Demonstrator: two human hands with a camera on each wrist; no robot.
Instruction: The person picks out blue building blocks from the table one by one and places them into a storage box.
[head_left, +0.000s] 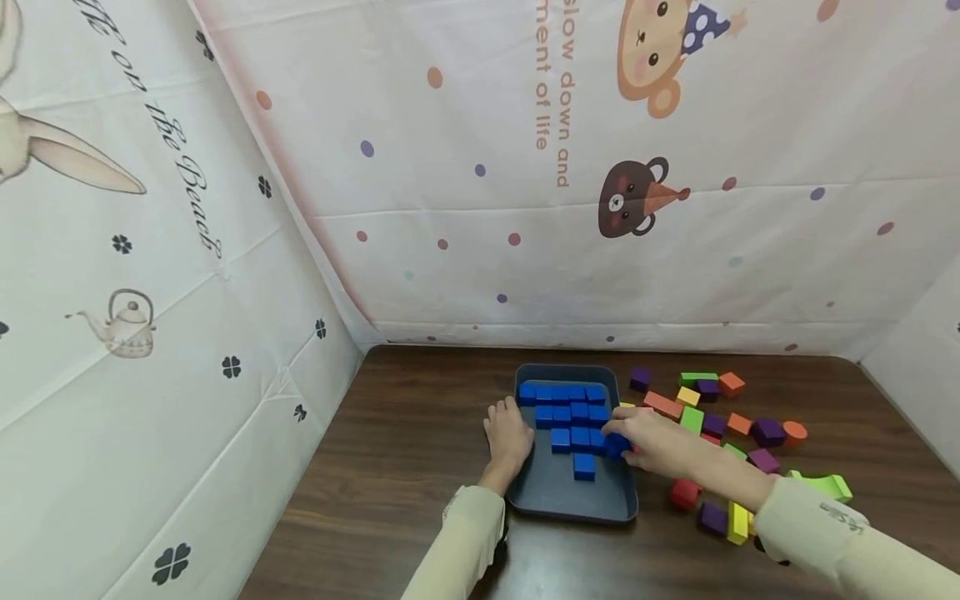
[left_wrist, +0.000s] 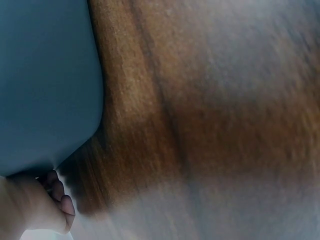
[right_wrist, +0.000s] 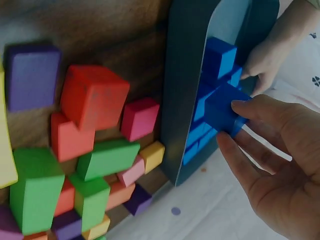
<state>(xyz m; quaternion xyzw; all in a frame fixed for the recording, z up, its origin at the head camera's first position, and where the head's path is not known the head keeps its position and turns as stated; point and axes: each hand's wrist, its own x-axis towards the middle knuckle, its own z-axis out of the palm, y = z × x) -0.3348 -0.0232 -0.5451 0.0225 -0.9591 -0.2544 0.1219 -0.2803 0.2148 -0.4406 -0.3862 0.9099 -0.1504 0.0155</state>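
Observation:
A grey rectangular tray (head_left: 547,498) holds rows of blue blocks (head_left: 560,417), with a lone blue block (head_left: 583,467) in front of the rows. My right hand (head_left: 652,437) pinches another blue block (right_wrist: 226,110) between thumb and fingers, at the right end of the third row. Whether that block touches the tray floor cannot be told. At the tray's left side, my left hand (head_left: 508,437) holds the rim. Its curled fingers (left_wrist: 59,192) show against the tray's outer wall in the left wrist view.
Right of the tray, loose coloured blocks lie scattered on the brown wooden table (head_left: 375,467), among them a red block (head_left: 684,493), a purple block (head_left: 712,518) and a green arch-shaped block (head_left: 825,485). Printed white cloth (head_left: 450,275) stands behind the table and along its sides.

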